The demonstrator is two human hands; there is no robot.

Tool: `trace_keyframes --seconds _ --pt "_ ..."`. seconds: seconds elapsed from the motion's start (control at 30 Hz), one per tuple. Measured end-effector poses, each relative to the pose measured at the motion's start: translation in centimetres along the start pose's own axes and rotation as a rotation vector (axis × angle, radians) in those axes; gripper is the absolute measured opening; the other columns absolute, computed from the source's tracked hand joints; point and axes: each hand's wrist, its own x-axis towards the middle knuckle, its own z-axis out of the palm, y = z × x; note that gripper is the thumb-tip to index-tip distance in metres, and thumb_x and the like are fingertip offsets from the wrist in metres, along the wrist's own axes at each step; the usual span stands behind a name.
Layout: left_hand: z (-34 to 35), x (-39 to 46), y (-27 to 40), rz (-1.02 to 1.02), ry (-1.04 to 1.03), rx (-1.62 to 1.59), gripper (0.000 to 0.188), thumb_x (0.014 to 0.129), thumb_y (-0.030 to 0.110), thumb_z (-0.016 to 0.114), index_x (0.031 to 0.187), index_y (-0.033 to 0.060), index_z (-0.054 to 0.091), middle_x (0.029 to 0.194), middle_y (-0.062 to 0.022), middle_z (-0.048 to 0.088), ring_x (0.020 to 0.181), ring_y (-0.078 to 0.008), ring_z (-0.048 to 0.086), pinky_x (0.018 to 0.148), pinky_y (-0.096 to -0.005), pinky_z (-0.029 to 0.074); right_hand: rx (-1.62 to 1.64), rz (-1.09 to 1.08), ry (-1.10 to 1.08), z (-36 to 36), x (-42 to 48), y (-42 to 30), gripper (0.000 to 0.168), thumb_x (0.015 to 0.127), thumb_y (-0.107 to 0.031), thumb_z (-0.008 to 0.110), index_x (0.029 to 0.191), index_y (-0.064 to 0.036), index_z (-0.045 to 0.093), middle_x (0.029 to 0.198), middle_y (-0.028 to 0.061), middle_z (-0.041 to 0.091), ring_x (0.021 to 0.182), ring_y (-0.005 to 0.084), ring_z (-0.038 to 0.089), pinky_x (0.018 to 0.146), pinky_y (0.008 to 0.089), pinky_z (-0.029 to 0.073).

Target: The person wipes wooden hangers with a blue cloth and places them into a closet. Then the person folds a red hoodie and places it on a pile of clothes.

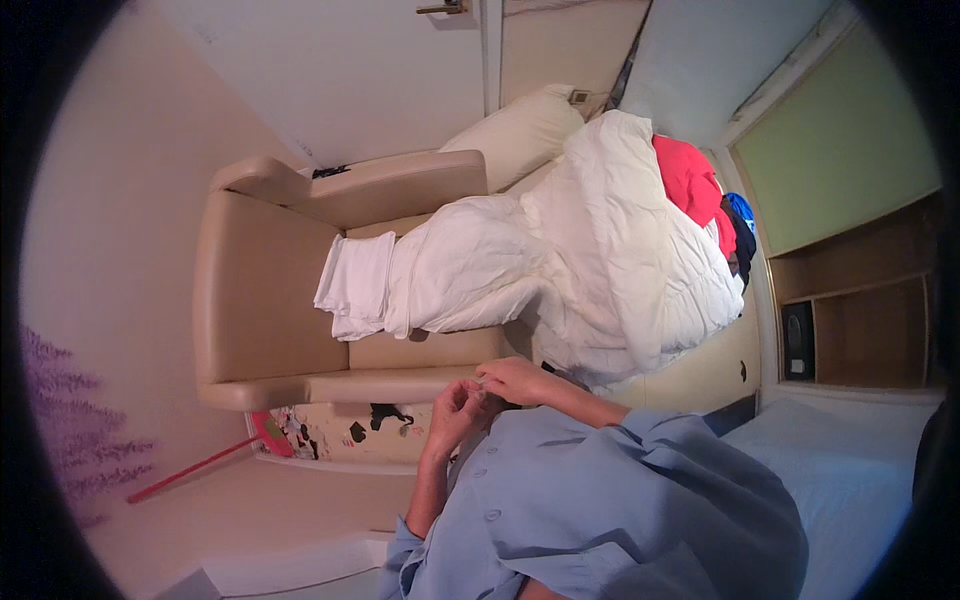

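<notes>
In front of my blue buttoned shirt (570,480), my two hands meet with their fingertips together. My left hand (454,414) comes up from below with bent fingers and pinches a small pale item (481,381). From the right, my right hand (516,379) reaches across and grips the same item. It is too small to tell what it is, and the fingers partly cover it. Just beyond my hands is the near arm of a beige leather-look armchair (274,292). Folded white cloths (356,281) lie on the chair, against a bundled white duvet (615,247).
A cream pillow (521,135) leans behind the duvet. Red cloth (684,176) and dark cloth (744,244) are heaped at its right end. Wooden shelving (870,330) holds a black box (798,341). A red-handled broom (195,469) rests at left beside the marked floor (337,435).
</notes>
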Motion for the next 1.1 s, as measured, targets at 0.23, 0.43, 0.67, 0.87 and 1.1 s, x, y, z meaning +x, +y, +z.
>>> trace_keyframes --seconds 0.23,0.43,0.67,0.87,1.1 --pt "0.9 2.9 -0.5 -0.021 -0.153 0.090 0.009 0.092 0.008 0.058 0.099 0.0037 0.057 0.084 -0.0055 0.063 0.078 -0.0125 0.061 0.067 -0.0270 0.050 -0.010 0.196 -0.024 -0.8 -2.1 3.9 0.029 0.089 -0.024 0.054 0.109 -0.004 0.060 0.097 0.0184 0.067 0.093 0.0357 0.063 0.080 0.0432 0.049" --pt "3.8 4.7 0.3 -0.140 -0.158 0.074 0.009 0.093 0.008 0.057 0.100 0.0031 0.057 0.084 -0.0061 0.063 0.078 -0.0131 0.061 0.068 -0.0276 0.051 0.178 0.263 0.063 -2.3 -1.8 8.4 0.027 0.088 -0.021 0.053 0.108 -0.004 0.060 0.093 0.0157 0.068 0.077 0.0253 0.067 0.073 0.0377 0.052" --pt "7.0 6.6 0.6 -0.206 -0.143 0.052 0.008 0.093 0.009 0.058 0.099 0.0040 0.057 0.084 -0.0056 0.064 0.075 -0.0129 0.061 0.068 -0.0264 0.050 0.337 0.495 0.383 -5.3 -4.9 18.7 0.029 0.085 -0.017 0.057 0.109 -0.003 0.063 0.092 0.0115 0.069 0.077 0.0221 0.065 0.073 0.0354 0.052" --pt "8.8 7.4 -0.2 -0.234 -0.127 0.022 0.008 0.093 0.012 0.059 0.098 0.0050 0.058 0.082 -0.0031 0.063 0.074 -0.0112 0.060 0.067 -0.0252 0.049 0.179 0.653 0.741 -7.2 -8.5 29.4 0.035 0.079 -0.019 0.065 0.110 -0.004 0.059 0.095 0.0183 0.065 0.091 0.0352 0.061 0.082 0.0435 0.048" --pt "8.9 7.5 -1.3 -0.280 -0.038 0.019 0.010 0.093 0.013 0.060 0.099 0.0057 0.058 0.082 -0.0033 0.064 0.075 -0.0112 0.061 0.067 -0.0249 0.050 -0.270 0.826 1.155 -13.5 -8.3 28.8 0.065 0.072 -0.017 0.075 0.128 -0.004 0.045 0.117 0.0228 0.051 0.110 0.0404 0.048 0.093 0.0476 0.040"
